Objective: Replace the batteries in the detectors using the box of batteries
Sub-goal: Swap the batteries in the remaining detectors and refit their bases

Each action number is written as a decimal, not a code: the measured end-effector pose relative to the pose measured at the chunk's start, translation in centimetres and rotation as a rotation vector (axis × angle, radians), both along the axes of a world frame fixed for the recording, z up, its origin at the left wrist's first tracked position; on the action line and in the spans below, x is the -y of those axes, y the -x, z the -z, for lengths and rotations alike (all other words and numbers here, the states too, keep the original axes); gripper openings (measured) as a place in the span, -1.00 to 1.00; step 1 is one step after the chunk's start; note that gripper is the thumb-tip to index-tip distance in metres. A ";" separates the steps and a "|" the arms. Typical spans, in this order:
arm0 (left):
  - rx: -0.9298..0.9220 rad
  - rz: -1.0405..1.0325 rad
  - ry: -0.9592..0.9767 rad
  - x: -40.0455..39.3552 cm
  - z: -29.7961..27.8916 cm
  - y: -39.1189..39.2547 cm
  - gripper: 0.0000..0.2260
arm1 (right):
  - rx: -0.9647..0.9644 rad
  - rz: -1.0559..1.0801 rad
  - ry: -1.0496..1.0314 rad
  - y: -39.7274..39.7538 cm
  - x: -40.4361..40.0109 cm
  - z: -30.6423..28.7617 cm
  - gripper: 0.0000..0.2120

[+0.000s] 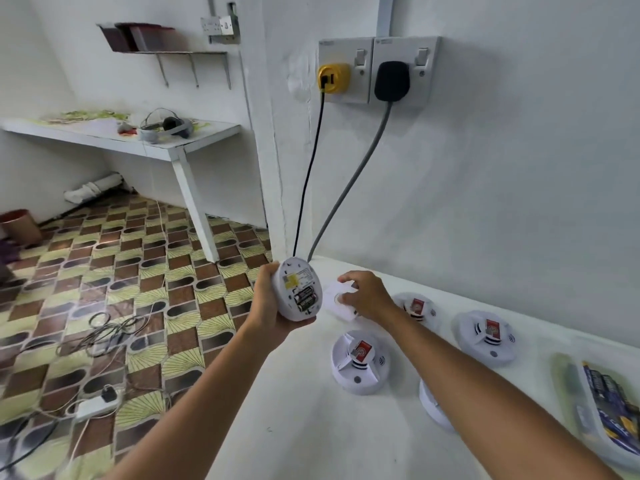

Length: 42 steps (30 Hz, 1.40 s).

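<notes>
My left hand point(268, 306) grips a round white detector point(297, 289) tilted with its back toward me; its open compartment shows black batteries point(305, 298). My right hand point(363, 296) curls its fingers on a flat white cover piece point(334, 299) lying on the white table point(311, 427). Three more white detectors lie on the table with red labels: one in front point(360, 362), one behind my right wrist point(417, 306), one to the right point(485, 337). A further white detector point(433, 407) is partly hidden under my right forearm. The box of batteries point(609, 403) sits at the far right edge.
A yellow plug point(333, 77) and a black plug point(392, 81) sit in wall sockets above the table, with their cables hanging to the table corner. Left of the table the patterned floor holds loose cables and a power strip point(97, 405). A white desk point(131, 136) stands further back.
</notes>
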<state>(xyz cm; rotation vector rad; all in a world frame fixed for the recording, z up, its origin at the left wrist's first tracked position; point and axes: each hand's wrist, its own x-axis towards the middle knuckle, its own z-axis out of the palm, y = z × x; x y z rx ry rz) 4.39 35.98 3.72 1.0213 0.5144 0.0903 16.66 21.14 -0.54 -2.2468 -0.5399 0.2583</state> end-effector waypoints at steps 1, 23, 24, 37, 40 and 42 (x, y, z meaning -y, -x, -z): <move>-0.002 -0.005 0.008 -0.1 0.0 0.3 -0.55 | 0.013 -0.021 0.036 0.0 -0.3 0.6 -0.62; 0.235 0.402 0.180 29.9 -3.7 -4.7 -0.59 | -0.093 0.101 -0.168 6.3 31.6 -7.8 -0.61; 0.251 0.451 0.181 32.9 -3.6 -5.0 -0.60 | -0.106 0.144 -0.192 6.5 34.7 -7.9 -0.62; 0.222 0.581 -0.021 55.3 -2.7 -5.5 -0.56 | -0.189 0.375 -0.506 9.2 54.7 -6.2 -0.62; 0.182 0.558 -0.056 56.6 -2.7 -5.3 -0.65 | -0.196 0.389 -0.542 9.2 55.6 -5.9 -0.63; 0.164 0.558 -0.070 57.0 -2.5 -5.2 -0.69 | -0.175 0.420 -0.552 8.8 55.8 -5.5 -0.66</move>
